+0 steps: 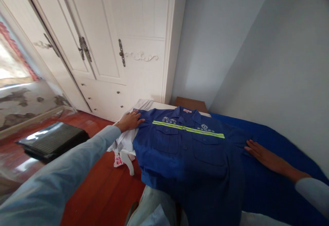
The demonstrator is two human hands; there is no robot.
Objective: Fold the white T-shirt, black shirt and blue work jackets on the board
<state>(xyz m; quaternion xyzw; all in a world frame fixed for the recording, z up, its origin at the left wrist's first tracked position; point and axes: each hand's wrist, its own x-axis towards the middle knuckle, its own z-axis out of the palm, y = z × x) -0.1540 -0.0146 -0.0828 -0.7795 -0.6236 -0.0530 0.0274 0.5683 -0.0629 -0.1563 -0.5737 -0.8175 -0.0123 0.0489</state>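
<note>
A dark blue short-sleeved work shirt (pixel 185 157) lies spread front side up before me, collar at the far end. Across its chest runs a yellow-green and grey reflective strip (pixel 204 131), with white lettering above it and a flapped pocket on each side below. My left hand (pixel 130 120) rests with fingers spread on the sleeve at the left. Flat on the sleeve at the right lies my right hand (pixel 264 154), its fingers stretched out. The shirt's lower edge falls toward my lap and is partly in shadow.
White cloth (pixel 125 140) hangs beside the left sleeve, above a curved white furniture leg (pixel 127 162). A blue cover (pixel 277 137) spreads at right by the wall. Behind stand a white wardrobe (pixel 144 20) and a brown wooden piece (pixel 191 103). A black case (pixel 53 138) sits on the red floor.
</note>
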